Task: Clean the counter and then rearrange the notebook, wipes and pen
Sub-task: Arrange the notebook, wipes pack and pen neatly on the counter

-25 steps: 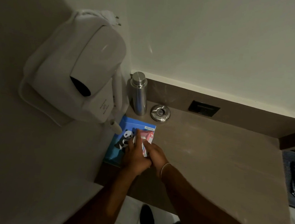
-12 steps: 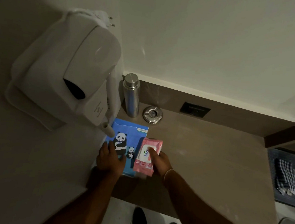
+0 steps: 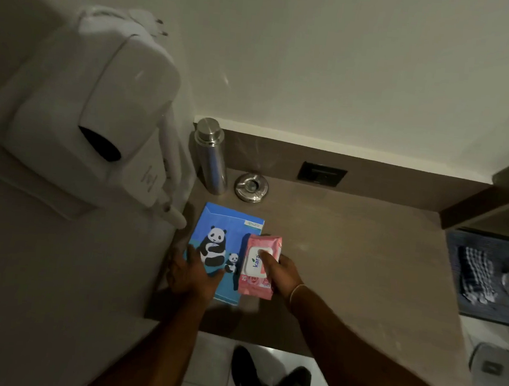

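We look down on a brown counter (image 3: 349,256) set in a corner, and the biggest thing near it is the white wall-mounted hair dryer (image 3: 99,124) on the left wall, which overhangs the counter's left end just above the notebook. Off to the right a dark tray (image 3: 458,306) holds a checked cloth (image 3: 475,273); its right edge is cut off by the frame. At the back stand a steel bottle (image 3: 212,155) and, just beside it, a round metal ashtray (image 3: 251,187), with a dark wall socket (image 3: 322,174) further right.

The blue notebook (image 3: 223,239), with two pandas on its cover, lies flat at the counter's left end. The pink wipes pack (image 3: 259,265), with a white flap lid, overlaps the notebook's right edge.

Our left hand (image 3: 192,273) lies flat on the notebook's lower left corner, fingers spread. Our right hand (image 3: 281,272) grips the wipes pack from the right, thumb pressed on the lid.

We cannot make out the pen; the light is dim. Dark shoes (image 3: 267,378) show on the floor tiles below.
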A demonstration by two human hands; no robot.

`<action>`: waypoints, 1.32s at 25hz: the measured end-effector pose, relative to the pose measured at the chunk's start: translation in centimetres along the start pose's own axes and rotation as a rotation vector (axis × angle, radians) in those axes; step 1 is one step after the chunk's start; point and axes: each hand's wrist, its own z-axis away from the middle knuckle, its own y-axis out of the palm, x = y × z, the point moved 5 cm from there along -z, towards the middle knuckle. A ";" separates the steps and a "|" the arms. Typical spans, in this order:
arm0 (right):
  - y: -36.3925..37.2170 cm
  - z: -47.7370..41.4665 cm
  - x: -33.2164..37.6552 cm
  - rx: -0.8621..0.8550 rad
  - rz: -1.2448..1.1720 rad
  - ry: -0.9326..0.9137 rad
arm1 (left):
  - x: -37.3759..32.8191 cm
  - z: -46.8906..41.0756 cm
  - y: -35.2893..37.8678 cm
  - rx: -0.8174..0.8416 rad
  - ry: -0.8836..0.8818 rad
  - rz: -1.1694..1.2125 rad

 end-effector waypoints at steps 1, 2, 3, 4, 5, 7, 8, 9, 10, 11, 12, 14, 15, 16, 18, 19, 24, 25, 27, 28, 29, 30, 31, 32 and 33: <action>-0.6 0.3 0.1 -0.008 0.019 -0.009 | 0.2 -0.1 -0.5 0.022 -0.030 0.030; -1.4 0.8 0.4 -0.026 0.034 -0.021 | 0.3 -0.3 -0.9 0.039 -0.039 0.101; -2.2 1.2 0.7 -0.050 0.037 -0.036 | 0.4 -0.7 -1.1 0.060 -0.041 0.242; -3.0 1.5 1.1 -0.074 0.031 -0.047 | 0.3 -1.0 -1.1 0.087 -0.059 0.416; -4.0 1.9 1.6 -0.095 0.023 -0.056 | 0.3 -0.9 -1.1 0.121 -0.097 0.564; -6.3 2.7 2.4 -0.127 -0.011 -0.080 | -0.4 -0.4 -1.3 0.150 -0.133 0.719; -7.7 3.0 2.7 -0.139 -0.039 -0.094 | -1.3 0.0 -1.7 0.146 -0.116 0.747; -9.2 3.4 2.8 -0.164 -0.075 -0.101 | -2.5 0.7 -1.9 0.156 -0.089 0.781; -10.8 3.6 2.6 -0.202 -0.119 -0.102 | -3.8 1.4 -1.9 0.183 -0.051 0.814; -12.2 3.8 2.3 -0.244 -0.170 -0.098 | -5.1 2.2 -1.7 0.229 -0.024 0.852; -14.0 4.0 1.8 -0.285 -0.222 -0.090 | -6.7 3.2 -0.9 0.280 0.000 0.894; -16.9 4.2 1.2 -0.340 -0.294 -0.082 | -10.7 4.9 0.3 0.382 0.070 0.940; -18.3 4.3 1.0 -0.358 -0.317 -0.082 | -13.2 5.3 1.2 0.422 0.108 0.947; -19.8 4.2 0.8 -0.375 -0.333 -0.080 | -15.8 5.4 2.1 0.457 0.130 0.950; -22.6 4.0 0.3 -0.405 -0.351 -0.072 | -20.6 5.3 3.9 0.507 0.112 0.928; -23.9 3.8 0.1 -0.420 -0.356 -0.075 | -22.5 5.1 4.8 0.519 0.082 0.903; -28.8 2.8 0.0 -0.455 -0.307 -0.104 | -26.8 2.8 8.8 0.517 -0.120 0.863; -29.4 2.7 0.1 -0.454 -0.291 -0.096 | -26.8 2.4 9.2 0.497 -0.147 0.864; -30.5 2.1 0.1 -0.443 -0.266 -0.078 | -27.0 1.7 9.5 0.433 -0.171 0.869; -30.8 1.8 0.2 -0.439 -0.257 -0.073 | -27.3 1.5 9.5 0.409 -0.176 0.870; -31.0 1.5 0.4 -0.436 -0.249 -0.071 | -27.5 1.2 9.6 0.389 -0.182 0.870; -31.2 1.3 0.7 -0.431 -0.241 -0.072 | -27.8 0.9 9.7 0.382 -0.193 0.860; -31.3 1.2 1.2 -0.425 -0.234 -0.074 | -28.2 0.7 9.8 0.381 -0.207 0.842; -31.4 1.0 1.7 -0.413 -0.226 -0.074 | -28.5 0.7 9.7 0.361 -0.216 0.825; -31.5 0.8 2.2 -0.399 -0.215 -0.072 | -28.7 0.6 9.5 0.307 -0.188 0.820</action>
